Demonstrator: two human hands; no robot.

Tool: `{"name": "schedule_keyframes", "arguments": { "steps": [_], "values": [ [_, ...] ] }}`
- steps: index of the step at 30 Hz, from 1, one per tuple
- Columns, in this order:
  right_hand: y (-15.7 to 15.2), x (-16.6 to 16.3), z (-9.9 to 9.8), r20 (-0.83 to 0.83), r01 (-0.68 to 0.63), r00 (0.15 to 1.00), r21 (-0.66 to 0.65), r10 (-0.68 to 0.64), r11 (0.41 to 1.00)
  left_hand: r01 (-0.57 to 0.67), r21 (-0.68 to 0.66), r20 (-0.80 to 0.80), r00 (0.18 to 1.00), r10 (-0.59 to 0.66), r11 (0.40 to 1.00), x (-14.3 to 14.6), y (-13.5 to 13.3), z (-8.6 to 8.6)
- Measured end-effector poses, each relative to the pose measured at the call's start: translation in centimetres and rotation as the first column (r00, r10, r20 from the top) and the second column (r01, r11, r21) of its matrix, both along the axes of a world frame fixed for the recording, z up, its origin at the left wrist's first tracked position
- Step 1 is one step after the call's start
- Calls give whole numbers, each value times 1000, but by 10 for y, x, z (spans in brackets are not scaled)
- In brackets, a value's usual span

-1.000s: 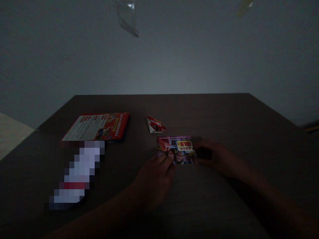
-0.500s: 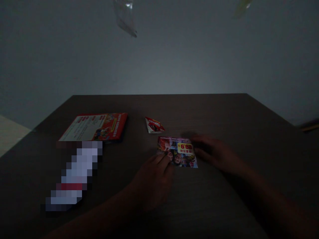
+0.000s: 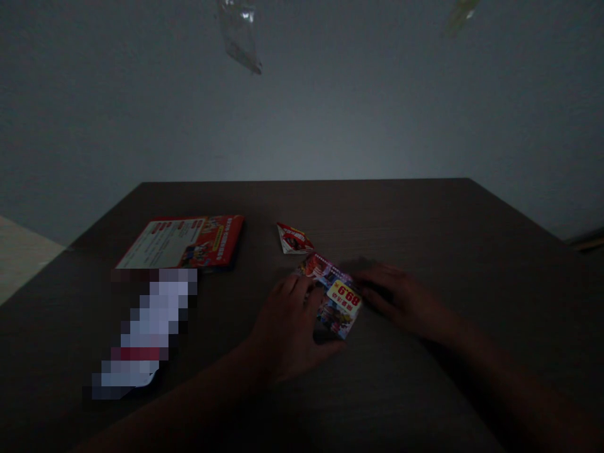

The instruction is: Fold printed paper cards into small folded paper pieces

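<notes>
A square printed leaflet (image 3: 337, 308) with a colourful picture and a yellow price patch lies turned at an angle on the dark table. My left hand (image 3: 295, 327) rests over its left part, fingers stretched across it and thumb spread along the near side. At the right edge of the leaflet, my right hand (image 3: 396, 296) has its fingers loosely extended and apart, the tips touching or very close to the paper. Just beyond the leaflet stands a small folded red-and-white paper piece (image 3: 295, 240).
To the left lies a stack of red and white printed leaflets (image 3: 189, 242). Nearer me is a pale long object (image 3: 151, 333), blurred into blocks. Behind the brown table (image 3: 401, 214) rises a grey wall, with a clear plastic bag (image 3: 240, 38) hanging high up.
The leaflet has turned clockwise on the table. My left hand has opened out over it, its thumb now spread; the right hand stays near the right edge.
</notes>
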State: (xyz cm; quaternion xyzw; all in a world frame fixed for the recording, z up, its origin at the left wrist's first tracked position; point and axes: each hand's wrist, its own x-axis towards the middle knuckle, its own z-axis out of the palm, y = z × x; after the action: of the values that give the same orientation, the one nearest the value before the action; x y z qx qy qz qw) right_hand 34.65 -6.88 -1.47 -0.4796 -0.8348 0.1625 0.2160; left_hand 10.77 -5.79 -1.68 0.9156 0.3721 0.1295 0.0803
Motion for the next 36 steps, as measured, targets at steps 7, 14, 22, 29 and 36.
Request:
{"name": "schedule_keyframes", "arguments": {
  "steps": [7,14,22,29,36],
  "values": [
    [-1,-2,1,3,0,1000,-10,0,1000,-20,0,13,1000,20,1000,1,-3,-1],
    [-1,-3,2,9,9,1000,-29,-9,1000,-27,-11,31,999,28,1000,4,-6,0],
    [-1,-1,-1,-9,2,1000,-14,-2,1000,-24,-20,36,999,25,1000,5,-7,2],
    [-3,3,-3,-48,-81,995,8,82,997,16,-59,88,996,-11,998,0,-3,4],
    [4,2,-16,-14,-169,985,105,171,980,114,-116,167,982,-94,987,-6,0,4]
  ]
}}
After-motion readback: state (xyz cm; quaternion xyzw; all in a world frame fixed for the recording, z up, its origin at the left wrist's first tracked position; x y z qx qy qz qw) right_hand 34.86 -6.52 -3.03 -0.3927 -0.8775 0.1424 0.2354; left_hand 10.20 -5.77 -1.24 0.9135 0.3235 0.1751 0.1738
